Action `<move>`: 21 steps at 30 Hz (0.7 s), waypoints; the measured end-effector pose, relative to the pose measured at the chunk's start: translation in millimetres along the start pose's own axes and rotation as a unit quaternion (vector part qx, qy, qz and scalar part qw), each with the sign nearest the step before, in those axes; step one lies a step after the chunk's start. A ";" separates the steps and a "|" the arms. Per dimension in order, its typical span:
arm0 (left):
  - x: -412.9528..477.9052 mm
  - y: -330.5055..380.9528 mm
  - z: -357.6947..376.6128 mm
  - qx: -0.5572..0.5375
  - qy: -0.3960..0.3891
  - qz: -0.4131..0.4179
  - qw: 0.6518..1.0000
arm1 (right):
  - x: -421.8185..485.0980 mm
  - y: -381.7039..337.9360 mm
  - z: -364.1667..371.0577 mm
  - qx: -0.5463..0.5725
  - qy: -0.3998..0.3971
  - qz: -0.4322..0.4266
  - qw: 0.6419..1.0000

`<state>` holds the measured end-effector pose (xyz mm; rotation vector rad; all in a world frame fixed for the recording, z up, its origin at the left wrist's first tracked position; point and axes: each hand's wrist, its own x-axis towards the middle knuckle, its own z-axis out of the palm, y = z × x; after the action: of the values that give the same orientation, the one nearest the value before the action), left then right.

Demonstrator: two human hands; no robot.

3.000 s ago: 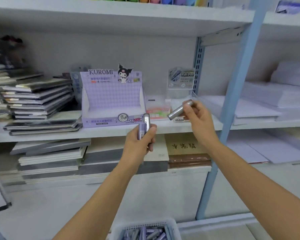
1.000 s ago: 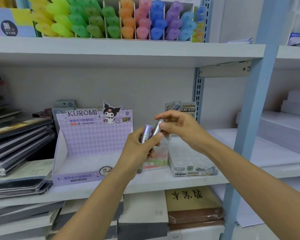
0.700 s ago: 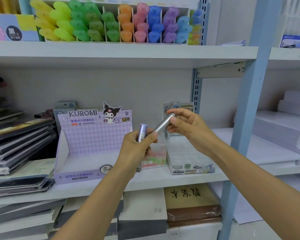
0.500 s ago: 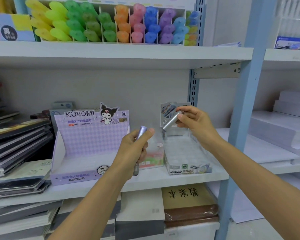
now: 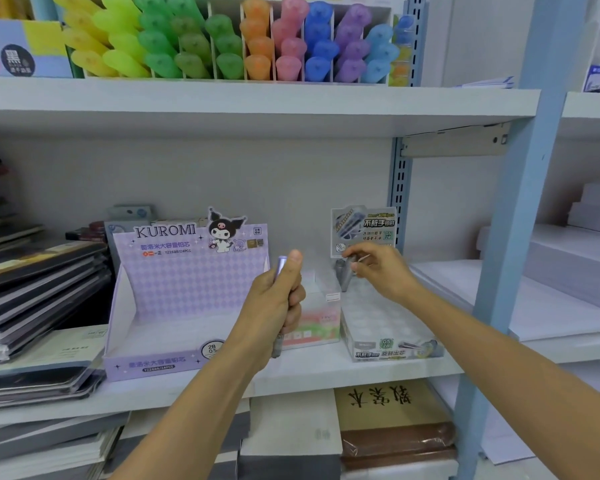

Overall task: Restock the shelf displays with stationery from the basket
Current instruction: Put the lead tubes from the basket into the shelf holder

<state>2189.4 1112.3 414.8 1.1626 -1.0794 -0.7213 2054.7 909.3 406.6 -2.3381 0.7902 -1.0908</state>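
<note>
Firmly wrapped in the left hand [image 5: 274,306]: a lilac tube [image 5: 282,264], held upright in front of the shelf [image 5: 361,372]. Fingers [image 5: 297,301] curled tight round its middle, thumb laid up along its side almost to the top. Only the two ends on show: a pale lilac end above the thumb, a greyer tip below the heel of the hand. Slim, round, smooth, slightly shiny.

Further right, at the fingertips [image 5: 354,268] of the right hand [image 5: 378,273]: a grey tube [image 5: 341,277], standing nearly upright, leaning a little, in the back left corner of the clear box [image 5: 392,351]. Thumb and forefinger bent toward each other right at its top, the other fingers loosely curled behind. Too blurred to tell whether pinching the tube or just beside it. Short, round, dull silver-grey, darker than the lilac one; lower end down inside the box.

Clear box on the middle shelf, with a printed card at its back. Left of it a small pink and green box [image 5: 321,323], then the purple box [image 5: 187,282] marked KUROMI, open at the front, behind the left hand. Beyond that, stacked notebooks [image 5: 39,282]. On the shelf above, rows of coloured highlighters [image 5: 187,39]. To the right, past the blue post [image 5: 513,220], stacks of white paper [image 5: 568,271].
</note>
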 end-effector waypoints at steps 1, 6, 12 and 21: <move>0.9 -0.8 -0.5 -0.011 0.003 -0.022 1.000 | 1.1 0.5 -2.3 -0.011 -0.014 -0.005 1.000; 3.4 -3.9 0.2 -0.088 -0.042 -0.064 0.993 | 4.9 -0.5 -7.6 -0.027 -0.059 -0.002 0.998; 4.5 -5.6 0.3 -0.034 -0.027 -0.055 0.998 | 2.0 -2.1 2.3 -0.012 -0.019 0.000 1.000; 1.5 -9.6 -6.6 -0.012 -0.022 -0.003 1.000 | 6.6 -2.9 11.8 -0.003 0.046 0.004 0.999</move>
<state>2196.9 1110.7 405.8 1.1342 -1.1016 -0.7649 2068.3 908.9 404.9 -2.3010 0.8356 -1.2009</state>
